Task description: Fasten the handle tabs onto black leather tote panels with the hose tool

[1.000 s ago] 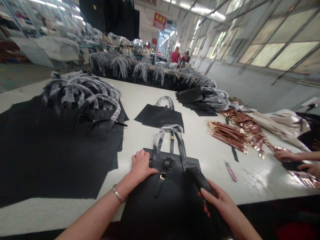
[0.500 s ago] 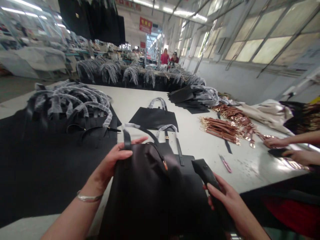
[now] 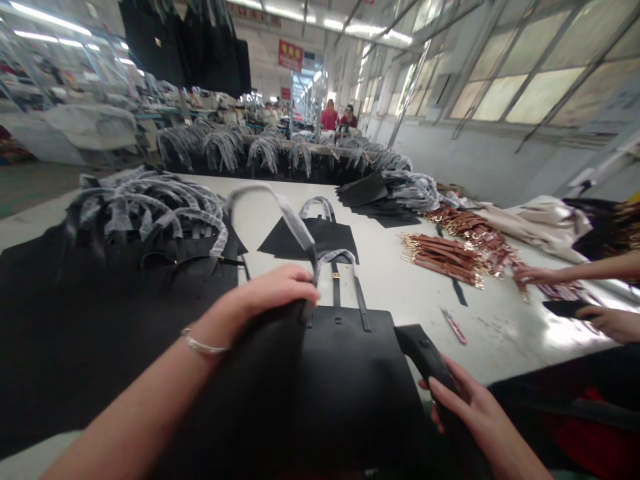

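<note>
My left hand (image 3: 277,290) is closed on the top edge of a black leather bag panel (image 3: 250,393), near the base of its plastic-wrapped handle (image 3: 285,207). The panel hangs tilted, its lower part dark and cut off by the frame. Beside and partly behind it lies another black bag panel (image 3: 357,367) with a wrapped handle and a narrow strap with a gold buckle (image 3: 336,275). My right hand (image 3: 463,397) grips a wide black leather strap (image 3: 425,347), thumb on top, at that panel's right side. The strap's lower end is hidden.
At the left lies a big pile of black panels with wrapped handles (image 3: 150,200). More panels (image 3: 313,237) lie ahead. Brown straps with gold clasps (image 3: 443,257) and pink snips (image 3: 454,327) are on the right of the white table (image 3: 390,273). A co-worker's hands (image 3: 537,275) work at the far right.
My left hand has moved right along with the panel, whose handle now stands higher. More of the panel behind shows. My right hand has shifted slightly right and down with the strap.
</note>
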A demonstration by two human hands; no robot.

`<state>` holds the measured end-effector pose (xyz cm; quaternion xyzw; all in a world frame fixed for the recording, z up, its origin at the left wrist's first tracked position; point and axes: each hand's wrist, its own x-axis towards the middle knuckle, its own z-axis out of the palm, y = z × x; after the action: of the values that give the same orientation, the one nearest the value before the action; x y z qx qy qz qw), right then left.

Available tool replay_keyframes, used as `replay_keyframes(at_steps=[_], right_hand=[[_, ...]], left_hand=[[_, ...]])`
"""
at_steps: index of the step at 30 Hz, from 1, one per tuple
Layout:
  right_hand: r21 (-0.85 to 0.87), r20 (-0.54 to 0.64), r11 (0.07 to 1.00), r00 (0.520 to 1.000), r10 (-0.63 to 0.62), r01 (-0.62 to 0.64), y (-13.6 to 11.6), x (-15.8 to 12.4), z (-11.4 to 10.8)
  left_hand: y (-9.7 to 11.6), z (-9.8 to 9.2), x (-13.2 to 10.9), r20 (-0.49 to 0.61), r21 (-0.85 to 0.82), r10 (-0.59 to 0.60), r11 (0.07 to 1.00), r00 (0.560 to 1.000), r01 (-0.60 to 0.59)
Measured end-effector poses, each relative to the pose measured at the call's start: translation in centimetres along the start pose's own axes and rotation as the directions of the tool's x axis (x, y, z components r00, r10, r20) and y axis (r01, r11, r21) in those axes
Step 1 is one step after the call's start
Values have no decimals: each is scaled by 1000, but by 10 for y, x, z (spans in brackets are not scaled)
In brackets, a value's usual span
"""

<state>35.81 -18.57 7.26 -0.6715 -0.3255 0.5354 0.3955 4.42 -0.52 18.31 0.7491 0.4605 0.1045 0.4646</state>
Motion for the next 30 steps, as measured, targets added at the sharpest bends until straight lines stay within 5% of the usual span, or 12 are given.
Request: replay_keyframes(at_steps=[2, 6, 10, 13, 18, 22, 27, 30], right_hand=[[-26, 39, 1000, 999, -6, 7, 2, 0, 2], [-97, 149, 995, 989, 19, -4, 2, 0, 16], [-152, 298, 988, 951, 84, -40, -5, 4, 42], [-207, 412, 977, 902, 129, -45, -8, 11, 55], [-306, 427, 946, 873, 235, -105, -13, 14, 56], [-316, 398, 935, 871, 286, -162, -26, 13, 60], [-277, 442, 956, 870, 217, -97, -31, 28, 76], [-232, 333, 973, 938, 90, -11, -32, 37, 79]], left_hand=[[-27, 42, 25, 37, 165, 138, 976, 990, -142], [-81, 86, 30, -195, 322, 381, 895, 904, -308], [-112, 99, -3, -379, 325, 287, 931, 880, -164], [-128, 118, -20, -355, 350, 245, 930, 902, -115], [-142, 147, -25, -371, 438, 265, 895, 890, -84], [-138, 148, -25, -233, 557, 343, 814, 910, -164], [-136, 145, -25, -192, 586, 375, 785, 907, -201], [-137, 147, -27, -201, 599, 381, 777, 903, -194]])
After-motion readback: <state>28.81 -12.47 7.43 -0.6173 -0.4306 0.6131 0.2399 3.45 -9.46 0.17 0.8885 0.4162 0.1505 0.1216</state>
